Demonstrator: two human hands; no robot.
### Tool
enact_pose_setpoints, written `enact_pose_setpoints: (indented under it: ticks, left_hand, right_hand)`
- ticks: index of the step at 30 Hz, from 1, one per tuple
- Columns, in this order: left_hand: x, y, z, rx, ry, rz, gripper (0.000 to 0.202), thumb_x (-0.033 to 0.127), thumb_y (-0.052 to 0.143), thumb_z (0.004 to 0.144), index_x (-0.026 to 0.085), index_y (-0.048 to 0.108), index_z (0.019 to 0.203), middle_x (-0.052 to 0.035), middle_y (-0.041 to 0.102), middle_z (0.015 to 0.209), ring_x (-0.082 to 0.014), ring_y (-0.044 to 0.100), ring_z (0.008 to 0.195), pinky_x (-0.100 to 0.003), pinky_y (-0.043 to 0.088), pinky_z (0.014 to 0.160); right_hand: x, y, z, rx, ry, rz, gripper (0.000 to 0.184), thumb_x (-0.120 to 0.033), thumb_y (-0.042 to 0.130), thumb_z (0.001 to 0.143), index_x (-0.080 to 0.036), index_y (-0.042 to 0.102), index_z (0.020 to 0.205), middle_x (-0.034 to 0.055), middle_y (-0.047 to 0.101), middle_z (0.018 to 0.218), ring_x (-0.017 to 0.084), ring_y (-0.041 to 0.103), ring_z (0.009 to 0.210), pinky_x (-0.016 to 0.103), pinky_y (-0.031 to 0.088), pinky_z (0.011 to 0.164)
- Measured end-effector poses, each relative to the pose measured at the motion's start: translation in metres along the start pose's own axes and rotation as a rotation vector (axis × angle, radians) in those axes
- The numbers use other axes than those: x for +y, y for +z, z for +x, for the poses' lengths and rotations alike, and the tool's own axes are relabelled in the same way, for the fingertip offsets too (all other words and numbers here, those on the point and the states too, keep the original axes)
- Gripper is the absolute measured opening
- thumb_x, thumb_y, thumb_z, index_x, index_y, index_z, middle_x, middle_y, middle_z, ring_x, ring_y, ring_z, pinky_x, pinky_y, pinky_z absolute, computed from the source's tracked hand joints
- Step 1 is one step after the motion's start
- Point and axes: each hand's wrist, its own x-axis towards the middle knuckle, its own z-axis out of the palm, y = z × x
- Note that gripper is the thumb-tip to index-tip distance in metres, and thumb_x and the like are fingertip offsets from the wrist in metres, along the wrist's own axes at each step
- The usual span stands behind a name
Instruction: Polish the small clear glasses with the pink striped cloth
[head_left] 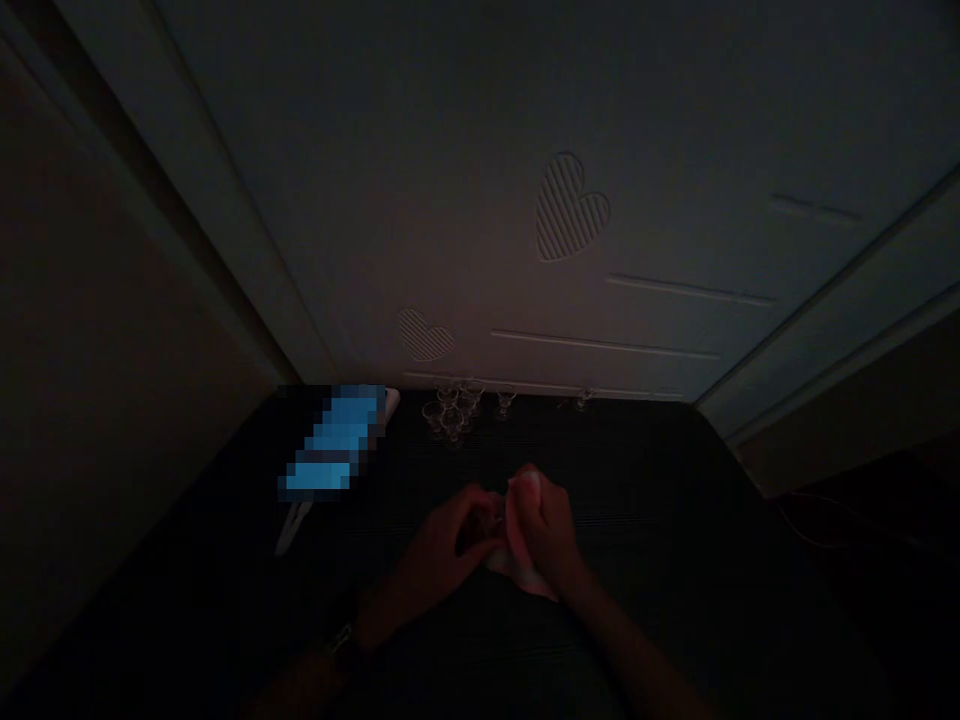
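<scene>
Over the dark table, my two hands meet in dim light. My left hand [442, 540] curls its fingers and thumb around a small clear glass [491, 520], which shows only faintly between the hands. A pale pinkish cloth [520, 545] is bunched in my right hand [547, 525], pressed up against the glass, with a loose corner hanging below. Beyond the hands stand several small stemmed glasses [452, 420] in a cluster. To their right are a single glass [505, 402] and another glass [583, 400] farther along.
On the left of the dark tabletop [645, 560], a device with a lit, blurred blue screen [334, 445] rests on a white stand [292, 525]. A pale panel [480, 240] with raised hearts and bars rises behind the table. Another wall is at left.
</scene>
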Motion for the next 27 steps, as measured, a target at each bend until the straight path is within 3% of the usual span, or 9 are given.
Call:
enact_pose_setpoints:
  ticks: [4, 11, 18, 22, 27]
  left_hand:
    - [0.002, 0.002, -0.002, 0.004, -0.057, -0.031, 0.020, 0.033, 0.061, 0.074, 0.021, 0.053, 0.089, 0.0013, 0.061, 0.078, -0.0139, 0.056, 0.069, -0.028, 0.044, 0.063]
    - [0.004, 0.009, -0.006, -0.047, -0.118, -0.379, 0.017, 0.025, 0.060, 0.075, 0.020, 0.047, 0.084, 0.0043, 0.056, 0.068, -0.0083, 0.050, 0.053, -0.021, 0.040, 0.050]
    - [-0.003, 0.006, -0.005, -0.114, -0.094, -0.712, 0.029, 0.045, 0.052, 0.079, 0.020, 0.041, 0.089, 0.0078, 0.048, 0.054, -0.0041, 0.038, 0.035, -0.016, 0.027, 0.035]
    - [-0.005, -0.002, -0.005, -0.108, -0.099, -0.673, 0.030, 0.047, 0.045, 0.083, 0.018, 0.044, 0.089, 0.0083, 0.045, 0.045, -0.0035, 0.031, 0.031, -0.016, 0.020, 0.034]
    - [-0.001, -0.009, -0.002, 0.024, -0.106, -0.566, 0.023, 0.038, 0.047, 0.084, 0.018, 0.049, 0.094, 0.0074, 0.043, 0.049, -0.0044, 0.034, 0.038, -0.017, 0.024, 0.039]
  right_hand:
    - [0.001, 0.001, 0.001, 0.046, -0.004, -0.009, 0.031, -0.033, 0.029, 0.090, -0.019, 0.050, 0.071, -0.0013, 0.050, 0.060, 0.011, 0.049, 0.057, 0.022, 0.034, 0.054]
    - [0.002, -0.002, -0.001, 0.050, -0.104, 0.015, 0.028, -0.033, 0.033, 0.086, -0.019, 0.050, 0.068, 0.0003, 0.052, 0.062, 0.012, 0.050, 0.059, 0.024, 0.036, 0.054]
    - [0.013, -0.006, 0.000, -0.015, -0.323, -0.056, 0.024, -0.042, 0.046, 0.078, -0.020, 0.054, 0.074, 0.0023, 0.057, 0.069, 0.015, 0.053, 0.065, 0.028, 0.041, 0.061]
    - [0.015, -0.007, -0.001, -0.102, -0.437, -0.114, 0.023, -0.042, 0.053, 0.077, -0.020, 0.056, 0.084, 0.0034, 0.060, 0.076, 0.017, 0.053, 0.071, 0.029, 0.042, 0.065]
    - [0.006, -0.011, -0.001, -0.180, -0.477, -0.174, 0.026, -0.036, 0.053, 0.081, -0.021, 0.053, 0.101, 0.0057, 0.062, 0.092, 0.019, 0.054, 0.083, 0.032, 0.041, 0.074]
